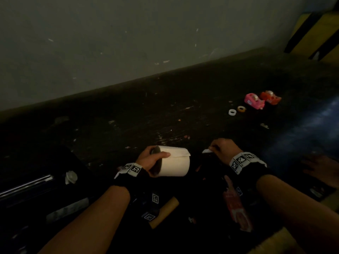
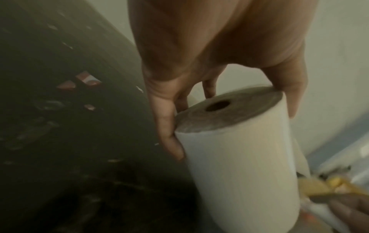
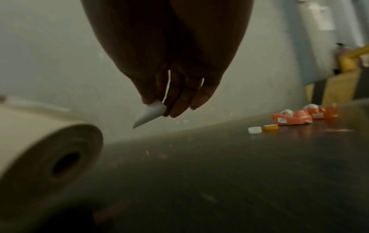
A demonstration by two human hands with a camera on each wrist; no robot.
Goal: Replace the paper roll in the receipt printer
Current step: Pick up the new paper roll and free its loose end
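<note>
My left hand (image 1: 153,158) grips a thick white paper roll (image 1: 175,162) by its end, thumb on top and fingers curled round it; its loose outer flap sticks out at the upper right. The left wrist view shows the paper roll (image 2: 237,157) with its dark core hole facing the camera. My right hand (image 1: 222,148) pinches a small torn scrap of white paper (image 1: 207,150) just right of the roll. In the right wrist view the paper scrap (image 3: 149,115) pokes out between thumb and fingers, beside the roll (image 3: 49,160). The printer is not clearly visible in the dark area below my hands.
A dark, scratched tabletop (image 1: 146,116) runs to a grey wall. At the far right sit a pink tape dispenser (image 1: 254,100), an orange one (image 1: 270,97) and two small tape rolls (image 1: 236,110). Dark clutter, a red-white wrapper (image 1: 236,206) and a cardboard tube (image 1: 166,211) lie near me.
</note>
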